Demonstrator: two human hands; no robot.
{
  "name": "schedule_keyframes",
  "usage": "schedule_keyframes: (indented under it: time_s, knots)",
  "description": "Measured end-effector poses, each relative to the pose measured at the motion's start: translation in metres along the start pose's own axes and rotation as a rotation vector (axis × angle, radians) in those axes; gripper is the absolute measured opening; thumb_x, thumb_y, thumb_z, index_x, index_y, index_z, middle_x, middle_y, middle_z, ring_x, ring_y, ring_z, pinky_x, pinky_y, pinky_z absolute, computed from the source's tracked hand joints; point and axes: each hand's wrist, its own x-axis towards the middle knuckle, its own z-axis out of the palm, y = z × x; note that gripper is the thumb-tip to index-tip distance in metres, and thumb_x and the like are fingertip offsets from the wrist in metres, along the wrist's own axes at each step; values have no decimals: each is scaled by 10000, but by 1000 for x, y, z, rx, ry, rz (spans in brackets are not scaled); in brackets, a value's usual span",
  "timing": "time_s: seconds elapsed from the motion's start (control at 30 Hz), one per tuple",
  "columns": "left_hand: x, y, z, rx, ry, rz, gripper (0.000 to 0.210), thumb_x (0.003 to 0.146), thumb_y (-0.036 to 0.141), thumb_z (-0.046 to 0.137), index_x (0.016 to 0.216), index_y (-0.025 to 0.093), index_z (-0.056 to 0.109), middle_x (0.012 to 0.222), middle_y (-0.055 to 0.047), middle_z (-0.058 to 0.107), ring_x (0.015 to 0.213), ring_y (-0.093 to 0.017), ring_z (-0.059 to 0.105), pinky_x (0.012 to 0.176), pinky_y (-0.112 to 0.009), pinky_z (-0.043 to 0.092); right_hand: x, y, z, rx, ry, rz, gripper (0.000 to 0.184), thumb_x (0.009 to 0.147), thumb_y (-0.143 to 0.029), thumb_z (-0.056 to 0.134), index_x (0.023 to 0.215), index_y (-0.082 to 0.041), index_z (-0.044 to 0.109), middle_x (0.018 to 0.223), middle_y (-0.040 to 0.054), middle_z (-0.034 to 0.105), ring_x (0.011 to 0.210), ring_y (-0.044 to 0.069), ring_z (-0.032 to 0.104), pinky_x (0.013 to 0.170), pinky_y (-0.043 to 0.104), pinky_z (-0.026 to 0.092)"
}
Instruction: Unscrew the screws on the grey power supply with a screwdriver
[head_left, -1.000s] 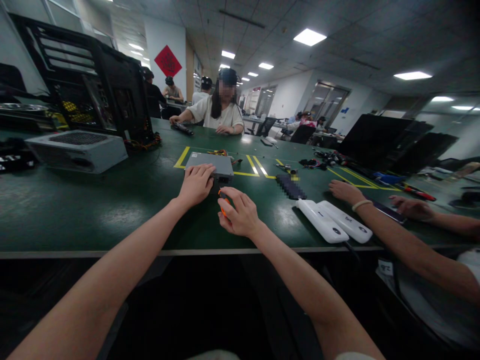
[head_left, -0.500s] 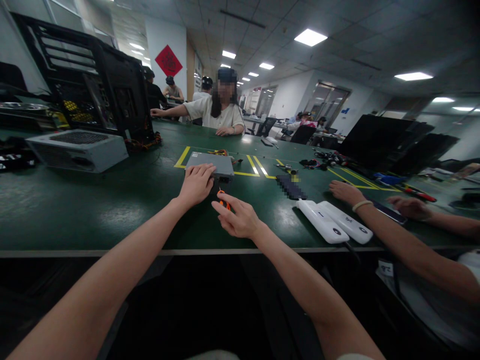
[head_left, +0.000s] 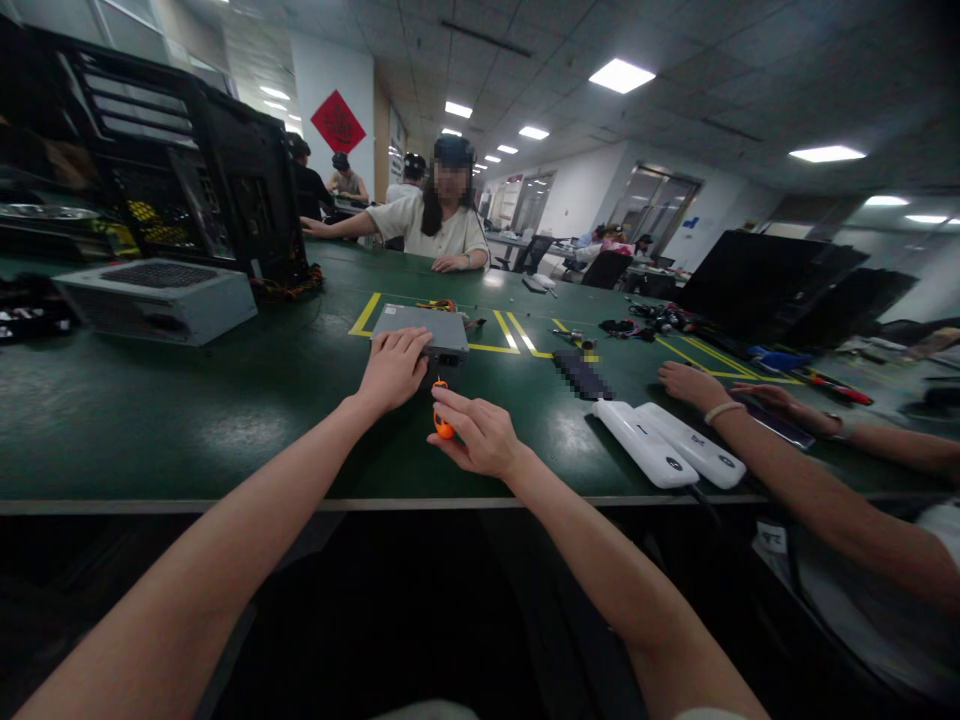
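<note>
A grey computer power supply lies on the green table, its socket side facing me. My left hand grips its near left corner, with fingers over the top and the thumb by the front face. Between the fingers of my right hand is a screwdriver with an orange handle. Its tip points at the front of the power supply; whether it sits in a screw is too small to tell. Coloured wires show behind the power supply.
A second power supply and a black computer case stand at the left. To the right are two white devices, a blurred-out dark item and another person's hands near a phone. Someone sits across the table.
My right hand's fingers have shifted and drawn closer around the screwdriver, and more of its orange handle shows. My left hand and the power supply stay put.
</note>
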Motion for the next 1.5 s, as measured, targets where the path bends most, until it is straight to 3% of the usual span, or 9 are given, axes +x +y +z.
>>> schedule_keyframes:
  time_s: [0.13,0.37,0.57,0.73,0.83,1.03,1.17,1.27,1.5]
  knots:
    - [0,0,0,20,1,-4,401,896,243,354,1278,210,472,1350,-72,499,1245,-238,423,1021,-427,267,-5,2,6,75,53,71,293,857,-388,554,1023,-164,464,1087,159,648,978,184,654,722,258,540]
    - [0,0,0,8,1,-1,409,889,240,369,1286,212,465,1354,-77,496,1252,-239,417,1029,-432,255,2,-1,-4,-90,-100,-35,294,898,-247,454,1183,-190,496,1176,151,574,922,158,649,688,225,525]
    - [0,0,0,8,5,4,398,895,245,359,1275,204,474,1351,-78,499,1245,-239,421,1024,-428,259,1,0,-1,-179,-16,-29,194,889,-353,513,949,-181,581,1069,111,644,764,119,636,666,217,513]
    - [0,1,-1,20,2,-2,397,896,240,357,1275,207,469,1350,-71,499,1250,-233,416,1025,-416,259,1,0,0,-129,-55,-26,234,901,-326,468,1065,-178,543,1117,137,601,934,154,637,731,233,523]
    - [0,0,-1,22,5,6,401,897,245,357,1280,200,465,1350,-77,497,1248,-237,417,1024,-415,257,3,-1,-1,-139,-51,-78,250,890,-271,475,1128,-199,502,1115,123,602,917,149,640,745,240,519]
    - [0,0,-1,23,7,12,398,895,245,361,1274,196,473,1345,-78,504,1241,-238,422,1021,-418,258,3,-3,3,-108,37,-83,112,890,-279,495,941,-190,448,1129,127,624,764,116,636,632,212,502]
    - [0,0,0,37,19,16,396,895,243,362,1270,189,477,1340,-79,510,1233,-239,431,1016,-419,262,3,-3,2,-93,-3,-27,225,886,-252,493,1087,-161,448,1106,143,602,877,145,641,655,214,516]
    - [0,-1,0,46,20,20,397,896,242,360,1272,188,473,1340,-77,510,1233,-236,431,1012,-418,265,3,-2,0,-146,-50,-36,304,884,-183,464,1186,-214,446,1128,120,567,952,149,623,711,230,521]
    - [0,-1,0,33,25,23,393,894,243,364,1265,186,482,1332,-81,516,1234,-235,430,1016,-417,264,1,0,4,-119,15,-64,163,879,-292,527,990,-173,520,1070,134,604,907,155,621,689,229,518]
